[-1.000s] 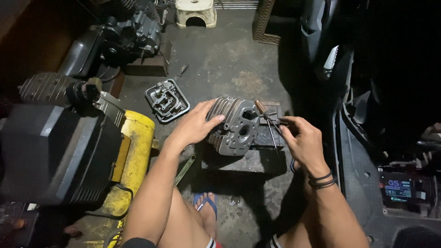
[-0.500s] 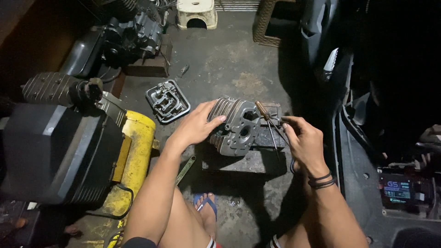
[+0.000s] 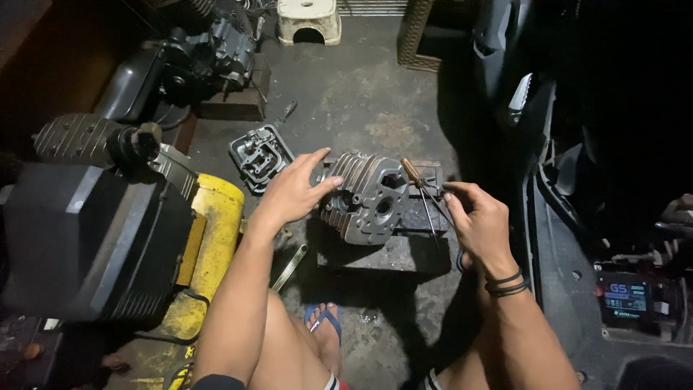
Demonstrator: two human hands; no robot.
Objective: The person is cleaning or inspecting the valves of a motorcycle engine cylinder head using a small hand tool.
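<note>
concrete floor [image 3: 361,108], cluttered. yellow tank [image 3: 216,238] with a big black housing [image 3: 86,245] at left, dark engine [image 3: 209,50] on a wood block up top, white stool [image 3: 309,18] at the top edge, grey metal cover [image 3: 260,155] just left of the hands, flat wrench [image 3: 289,267] on the floor by the knee, blue sandal [image 3: 325,325] below. small screen box [image 3: 626,300] at right, dark body with a lit blue-green rectangle.

finned cylinder head [image 3: 368,198] sits centre on a dark block [image 3: 393,249], tilted, ports facing up.

left hand [image 3: 292,191] lies open, palm down, fingers spread on the fins at the head's left side, forearm coming up from lower left. right hand [image 3: 480,220] is curled closed, pinching thin rods by a brown-handled tool [image 3: 419,188] just right of the head; black bands on the wrist.
</note>
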